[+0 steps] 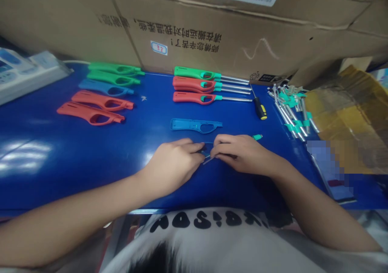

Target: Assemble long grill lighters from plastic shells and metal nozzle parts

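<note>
Holding a mostly hidden blue part [207, 147] in the left hand's [174, 164] narrowed fingers; pinching a thin, pale piece [208, 160] in the right hand [242, 154]. Seemingly at close alignment, calling for steady fingertips. Just beyond, a blue handle shell [188, 124]; farther, red-and-green lighters [188, 97], then cardboard [182, 18].

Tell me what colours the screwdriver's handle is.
The screwdriver handle is black and yellow, with yellow at its lower end; the head view shows it best.
</note>
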The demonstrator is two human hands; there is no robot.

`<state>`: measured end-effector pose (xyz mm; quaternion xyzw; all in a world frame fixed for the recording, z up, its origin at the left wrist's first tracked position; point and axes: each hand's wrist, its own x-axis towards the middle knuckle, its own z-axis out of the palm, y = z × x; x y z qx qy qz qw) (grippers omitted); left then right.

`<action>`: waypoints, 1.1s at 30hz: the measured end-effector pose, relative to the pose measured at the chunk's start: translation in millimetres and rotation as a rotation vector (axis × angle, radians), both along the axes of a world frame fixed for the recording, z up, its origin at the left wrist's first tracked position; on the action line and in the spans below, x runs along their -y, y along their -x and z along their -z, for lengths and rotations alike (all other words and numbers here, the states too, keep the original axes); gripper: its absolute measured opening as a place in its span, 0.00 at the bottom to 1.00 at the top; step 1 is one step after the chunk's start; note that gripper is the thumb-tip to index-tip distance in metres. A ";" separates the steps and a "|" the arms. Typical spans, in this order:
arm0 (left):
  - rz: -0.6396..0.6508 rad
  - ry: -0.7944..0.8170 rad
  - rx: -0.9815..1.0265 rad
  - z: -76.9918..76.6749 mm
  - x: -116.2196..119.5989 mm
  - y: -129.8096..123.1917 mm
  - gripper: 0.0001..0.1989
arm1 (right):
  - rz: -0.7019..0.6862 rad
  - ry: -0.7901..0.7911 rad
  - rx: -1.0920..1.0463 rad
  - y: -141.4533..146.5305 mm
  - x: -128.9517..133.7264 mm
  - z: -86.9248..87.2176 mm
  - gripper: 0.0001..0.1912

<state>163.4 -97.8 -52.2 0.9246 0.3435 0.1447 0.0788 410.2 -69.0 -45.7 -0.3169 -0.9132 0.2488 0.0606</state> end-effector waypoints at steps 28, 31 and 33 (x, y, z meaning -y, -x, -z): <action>-0.061 0.134 0.076 0.4 -7.3 -0.1 0.08 | -0.047 0.075 -0.020 -3.8 0.5 -12.7 0.12; -0.096 0.165 0.072 0.2 -8.3 0.2 0.10 | -0.030 0.138 -0.097 -6.1 0.3 -17.7 0.10; -0.096 0.168 0.081 0.0 -8.1 -0.1 0.10 | 0.010 0.126 -0.150 -10.4 -1.8 -20.2 0.08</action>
